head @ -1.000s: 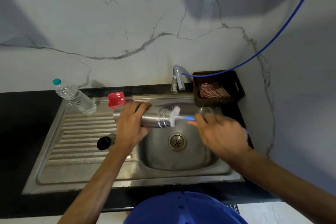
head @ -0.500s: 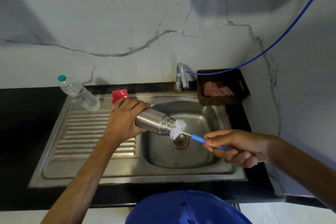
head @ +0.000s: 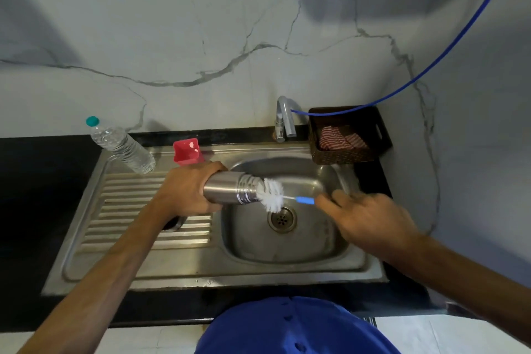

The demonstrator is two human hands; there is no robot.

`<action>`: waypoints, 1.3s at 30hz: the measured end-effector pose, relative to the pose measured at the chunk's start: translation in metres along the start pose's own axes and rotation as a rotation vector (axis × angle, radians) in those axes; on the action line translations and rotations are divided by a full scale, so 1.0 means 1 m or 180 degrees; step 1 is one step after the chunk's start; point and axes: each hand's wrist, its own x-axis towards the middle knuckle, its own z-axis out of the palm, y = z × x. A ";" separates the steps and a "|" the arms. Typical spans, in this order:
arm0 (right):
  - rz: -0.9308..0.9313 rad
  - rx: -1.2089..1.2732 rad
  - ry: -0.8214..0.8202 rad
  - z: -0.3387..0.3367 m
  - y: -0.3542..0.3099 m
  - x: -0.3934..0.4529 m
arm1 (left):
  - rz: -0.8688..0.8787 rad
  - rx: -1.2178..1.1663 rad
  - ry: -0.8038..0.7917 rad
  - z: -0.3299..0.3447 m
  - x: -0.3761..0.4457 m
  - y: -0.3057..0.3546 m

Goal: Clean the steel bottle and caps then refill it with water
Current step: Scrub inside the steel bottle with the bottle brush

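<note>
— Brush (head: 270, 194) is sitting with its white bristles at the bottle (head: 230, 192) mouth now; half a second ago the bottle was tipping down toward the drain (head: 282, 219), and now it is lying nearly level over the basin (head: 287, 241).

— And the hands?

— Left hand (head: 188, 191) is wrapping round the bottle's body, gripping it. Right hand (head: 365, 220) is curling round the blue handle (head: 305, 200), having come back in from further right.

— So what is that telling you?

— I am judging that scrubbing is still going on, stroke after stroke, with part of the bristle head outside the mouth. Rinsing, the caps and the refill are looking undone.

— Materials?

— Bottle is showing brushed steel, cylindrical, with shiny threaded rings at the neck. Bristles are fanning out soft and white on a thin wire stem. Sink is steel too, with a ribbed drainboard (head: 143, 210). A crinkled clear plastic bottle (head: 120, 144) with a teal cap is standing beside a red thing (head: 186, 151) that I cannot identify. A dark round thing, possibly a cap, is peeking out under the left wrist.
</note>
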 end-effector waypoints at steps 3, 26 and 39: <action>0.0873 0.1118 -0.0395 -0.002 -0.004 0.012 | 0.0047 0.0231 0.0100 0.002 0.000 0.007; 0.1121 0.1440 0.0135 0.009 -0.009 0.031 | -0.0037 0.0400 0.0698 -0.003 0.000 0.010; 0.1052 0.4510 -0.1251 0.014 0.031 -0.001 | 0.0013 -0.0893 -0.1211 -0.032 -0.009 0.021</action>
